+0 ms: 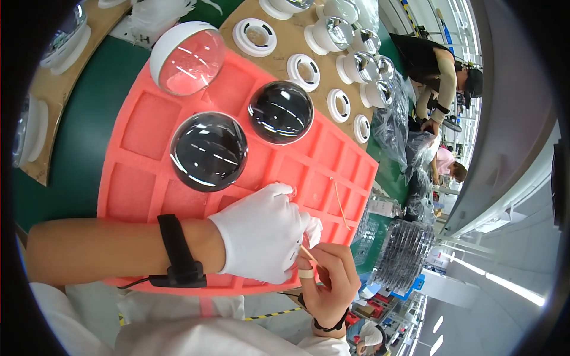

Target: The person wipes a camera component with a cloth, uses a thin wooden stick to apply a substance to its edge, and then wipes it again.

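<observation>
Curling white-gloved left hand (258,234) nearest the lens, can't tell around what if anything, while pinching thin tan stick (309,254) in bare right hand (332,279), with tip right at the gloved fingers, likely for fine control. Working over pink foam tray (133,187), with two dark domes (209,152) and a white-and-clear dome (190,62) resting there, presumably against rolling and scratching. Beyond, on brown board (288,40), white rings (240,37) beside silvery domes (339,31), probably for easy reach.
</observation>
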The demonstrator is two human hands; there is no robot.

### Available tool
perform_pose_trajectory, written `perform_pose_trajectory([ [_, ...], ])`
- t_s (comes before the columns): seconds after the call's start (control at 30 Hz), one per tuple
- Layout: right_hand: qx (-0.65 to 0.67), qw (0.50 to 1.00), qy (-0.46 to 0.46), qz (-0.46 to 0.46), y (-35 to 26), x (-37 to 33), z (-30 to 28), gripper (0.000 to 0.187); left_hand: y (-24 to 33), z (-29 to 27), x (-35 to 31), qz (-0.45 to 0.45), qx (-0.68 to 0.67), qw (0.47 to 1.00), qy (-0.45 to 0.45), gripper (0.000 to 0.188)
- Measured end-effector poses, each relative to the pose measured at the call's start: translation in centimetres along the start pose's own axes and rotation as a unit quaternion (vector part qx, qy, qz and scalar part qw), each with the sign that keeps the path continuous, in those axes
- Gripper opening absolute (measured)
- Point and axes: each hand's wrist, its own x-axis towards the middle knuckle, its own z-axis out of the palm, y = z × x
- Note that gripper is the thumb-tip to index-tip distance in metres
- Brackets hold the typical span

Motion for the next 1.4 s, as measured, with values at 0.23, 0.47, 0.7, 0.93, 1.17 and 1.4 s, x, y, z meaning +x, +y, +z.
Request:
perform_pose_trajectory([
  [0.23,-0.061,0.994,-0.087,-0.008,-0.5,1.2,-0.6,0.017,-0.1,0.3,0.2,0.017,-0.008,1.000,0.020,0.027],
  [0.47,-0.155,0.980,-0.116,-0.041,-0.8,0.6,-0.3,0.023,0.5,-0.3,-0.4,0.020,0.041,0.999,0.007,0.029],
  [0.7,-0.136,0.975,-0.155,0.079,-2.4,0.6,-0.7,0.016,0.7,-0.4,0.1,0.016,0.075,0.996,-0.047,0.027],
  [0.93,-0.095,0.977,-0.156,0.107,-2.7,0.3,-1.0,0.009,1.2,-1.6,0.5,-0.008,0.090,0.986,-0.140,0.020],
  [1.17,-0.073,0.971,-0.182,0.137,-3.1,-0.2,-1.4,0.010,0.9,-0.1,0.0,-0.017,0.084,0.993,-0.087,0.019],
  [1.4,-0.043,0.974,-0.162,0.149,-2.9,-0.2,-1.7,0.012,0.8,0.1,0.1,-0.019,0.085,0.994,-0.069,0.019],
])
